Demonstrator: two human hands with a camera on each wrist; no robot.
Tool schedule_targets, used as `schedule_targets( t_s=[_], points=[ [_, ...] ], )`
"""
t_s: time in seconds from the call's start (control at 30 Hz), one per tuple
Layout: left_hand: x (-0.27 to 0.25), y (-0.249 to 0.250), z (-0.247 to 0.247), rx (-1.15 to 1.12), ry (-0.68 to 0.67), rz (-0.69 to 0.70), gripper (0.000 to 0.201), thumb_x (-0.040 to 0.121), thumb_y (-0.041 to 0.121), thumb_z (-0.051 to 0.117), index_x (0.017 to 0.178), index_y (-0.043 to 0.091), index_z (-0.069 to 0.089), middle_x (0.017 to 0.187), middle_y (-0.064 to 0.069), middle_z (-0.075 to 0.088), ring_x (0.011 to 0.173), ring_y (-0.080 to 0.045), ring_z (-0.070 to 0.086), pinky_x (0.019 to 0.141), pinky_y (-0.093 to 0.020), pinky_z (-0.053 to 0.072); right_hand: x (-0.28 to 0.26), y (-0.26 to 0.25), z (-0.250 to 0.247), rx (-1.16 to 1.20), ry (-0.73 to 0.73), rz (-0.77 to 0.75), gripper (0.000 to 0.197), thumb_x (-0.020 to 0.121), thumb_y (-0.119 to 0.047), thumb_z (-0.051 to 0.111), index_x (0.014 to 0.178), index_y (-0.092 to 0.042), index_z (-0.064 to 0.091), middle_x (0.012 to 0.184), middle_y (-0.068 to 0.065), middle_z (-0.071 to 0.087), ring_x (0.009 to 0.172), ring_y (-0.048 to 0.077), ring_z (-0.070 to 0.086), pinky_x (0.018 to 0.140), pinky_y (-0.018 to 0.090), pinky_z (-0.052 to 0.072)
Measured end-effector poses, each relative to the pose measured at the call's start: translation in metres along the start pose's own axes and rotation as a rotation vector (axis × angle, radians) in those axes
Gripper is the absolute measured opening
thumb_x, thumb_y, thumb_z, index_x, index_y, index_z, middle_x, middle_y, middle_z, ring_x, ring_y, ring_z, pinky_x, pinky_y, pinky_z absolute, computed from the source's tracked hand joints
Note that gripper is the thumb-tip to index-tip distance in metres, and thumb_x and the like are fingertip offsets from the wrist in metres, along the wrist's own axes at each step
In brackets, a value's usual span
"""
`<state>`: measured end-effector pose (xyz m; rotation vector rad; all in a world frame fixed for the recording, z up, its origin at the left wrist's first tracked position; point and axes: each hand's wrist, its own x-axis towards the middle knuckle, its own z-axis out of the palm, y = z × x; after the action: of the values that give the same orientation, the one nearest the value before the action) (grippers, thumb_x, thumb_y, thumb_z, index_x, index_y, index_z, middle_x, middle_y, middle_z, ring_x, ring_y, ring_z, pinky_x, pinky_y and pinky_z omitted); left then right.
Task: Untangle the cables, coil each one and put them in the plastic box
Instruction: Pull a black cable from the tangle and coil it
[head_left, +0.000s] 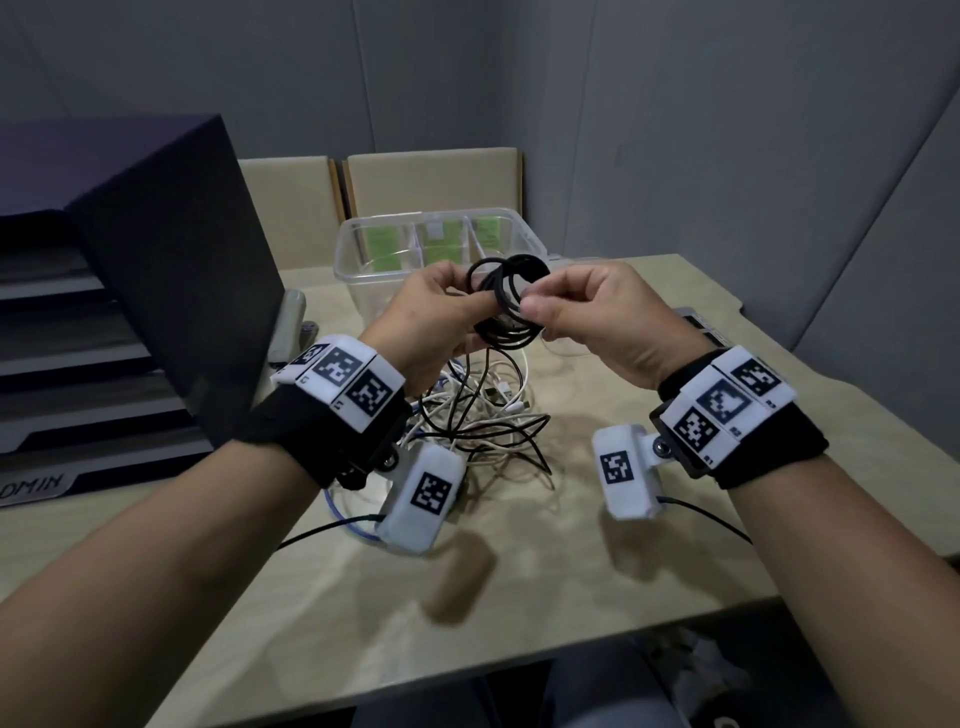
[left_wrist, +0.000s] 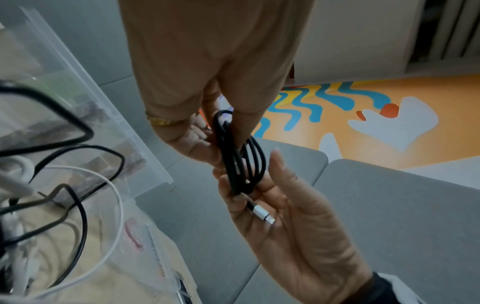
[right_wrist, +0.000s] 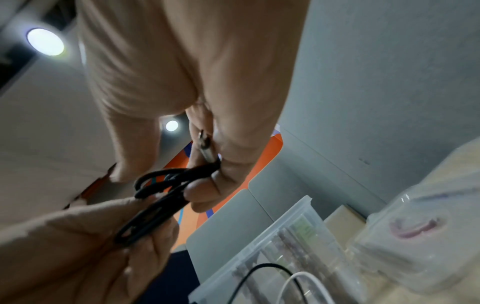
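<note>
You hold the coiled black cable (head_left: 506, 306) in the air just near the plastic box (head_left: 363, 249), left hand (head_left: 434, 312) and right hand (head_left: 587, 317) both pinching it, so keep the loops tight while tucking the silver plug (left_wrist: 262, 214).

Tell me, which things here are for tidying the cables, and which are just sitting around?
For the job:
black coiled cable, held by the left hand and right hand
tangled pile of cables on the table
clear plastic box, behind the hands

Just lying about:
dark drawer unit on the left
beige chairs behind the table
</note>
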<state>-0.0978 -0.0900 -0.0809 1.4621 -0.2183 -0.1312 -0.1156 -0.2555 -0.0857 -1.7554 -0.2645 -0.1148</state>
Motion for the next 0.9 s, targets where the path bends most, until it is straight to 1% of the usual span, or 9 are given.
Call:
schedule_targets(
  t_s=[0.1, 0.23, 0.3, 0.4, 0.57, 0.7, 0.73, 0.8, 0.9],
  points=[
    [0.001, -0.001, -0.001, 0.032, -0.024, -0.005, 0.012, 0.082, 0.002, 0.066, 0.083, 0.009, 0.057, 0.074, -0.007, 0.063, 0.060, -0.013, 0.065, 0.059, -0.023, 0.055, 0.000, 0.006, -0.002, -0.210, 0.010, -0.012, 0.018, 0.068, -0.013, 0.084, 0.081, -0.019, 0.073, 0.085, 0.005, 0.074, 0.080, 0.013, 0.067, 0.084, 0.034, 0.054],
    [0.003, -0.007, -0.010, 0.062, -0.082, -0.040, 0.021, 0.080, -0.004, 0.065, 0.097, 0.005, 0.056, 0.084, -0.013, 0.066, 0.072, -0.020, 0.067, 0.072, -0.032, 0.056, 0.003, 0.010, -0.004, -0.294, 0.022, -0.008, 0.003, 0.077, -0.015, 0.077, 0.079, -0.017, 0.075, 0.081, 0.016, 0.071, 0.070, 0.013, 0.057, 0.077, 0.039, 0.049],
    [0.003, -0.008, -0.014, 0.084, -0.111, -0.060, 0.021, 0.080, -0.004, 0.065, 0.089, 0.011, 0.055, 0.078, -0.007, 0.067, 0.070, -0.017, 0.066, 0.070, -0.030, 0.051, 0.002, 0.010, -0.004, -0.244, -0.003, -0.007, 0.003, 0.080, -0.013, 0.074, 0.079, -0.016, 0.073, 0.071, 0.011, 0.067, 0.065, 0.012, 0.053, 0.069, 0.031, 0.045],
    [0.000, -0.006, -0.019, 0.061, -0.172, -0.080, 0.022, 0.082, -0.005, 0.061, 0.085, 0.015, 0.053, 0.071, 0.000, 0.066, 0.064, -0.010, 0.065, 0.064, -0.023, 0.046, -0.001, 0.007, -0.005, -0.119, -0.049, 0.015, 0.010, 0.085, -0.005, 0.066, 0.078, -0.011, 0.069, 0.056, -0.009, 0.063, 0.051, 0.002, 0.050, 0.055, 0.013, 0.039],
    [-0.004, -0.006, -0.023, -0.100, -0.298, -0.122, 0.022, 0.070, 0.005, 0.063, 0.089, 0.013, 0.055, 0.088, -0.006, 0.065, 0.079, -0.014, 0.063, 0.076, -0.025, 0.047, -0.003, 0.006, -0.007, -0.065, -0.103, 0.019, 0.014, 0.089, -0.002, 0.060, 0.082, -0.010, 0.068, 0.054, -0.011, 0.063, 0.050, 0.001, 0.048, 0.052, 0.012, 0.036],
    [-0.009, -0.003, -0.014, -0.233, -0.312, -0.156, 0.003, 0.081, 0.014, 0.058, 0.079, 0.014, 0.055, 0.076, 0.001, 0.064, 0.072, -0.007, 0.061, 0.068, -0.019, 0.047, 0.004, 0.007, -0.006, -0.187, -0.020, -0.079, 0.012, 0.085, -0.007, 0.067, 0.088, -0.017, 0.073, 0.073, -0.004, 0.068, 0.062, 0.005, 0.053, 0.062, 0.019, 0.043],
    [-0.009, -0.003, -0.010, -0.259, -0.300, -0.168, 0.005, 0.084, 0.015, 0.056, 0.079, 0.014, 0.056, 0.072, 0.004, 0.064, 0.069, -0.005, 0.061, 0.069, -0.018, 0.046, 0.006, 0.007, -0.005, -0.246, -0.002, -0.112, 0.014, 0.083, -0.009, 0.069, 0.092, -0.019, 0.073, 0.078, -0.002, 0.069, 0.066, 0.005, 0.056, 0.065, 0.020, 0.046],
    [-0.008, -0.005, -0.005, -0.318, -0.278, -0.204, 0.003, 0.084, 0.018, 0.057, 0.084, 0.014, 0.057, 0.068, 0.006, 0.065, 0.067, -0.004, 0.062, 0.067, -0.017, 0.047, 0.009, 0.008, -0.004, -0.391, 0.021, -0.177, 0.018, 0.081, -0.014, 0.073, 0.094, -0.025, 0.075, 0.089, 0.001, 0.069, 0.083, 0.008, 0.064, 0.079, 0.027, 0.051],
    [-0.005, -0.011, -0.001, -0.329, -0.219, -0.235, 0.005, 0.085, 0.019, 0.059, 0.083, 0.015, 0.057, 0.070, 0.002, 0.063, 0.068, -0.008, 0.059, 0.058, -0.016, 0.047, 0.009, 0.006, -0.002, -0.544, 0.022, -0.195, 0.016, 0.080, -0.012, 0.073, 0.094, -0.018, 0.077, 0.098, 0.003, 0.066, 0.098, 0.019, 0.062, 0.092, 0.035, 0.049]
  ],
)
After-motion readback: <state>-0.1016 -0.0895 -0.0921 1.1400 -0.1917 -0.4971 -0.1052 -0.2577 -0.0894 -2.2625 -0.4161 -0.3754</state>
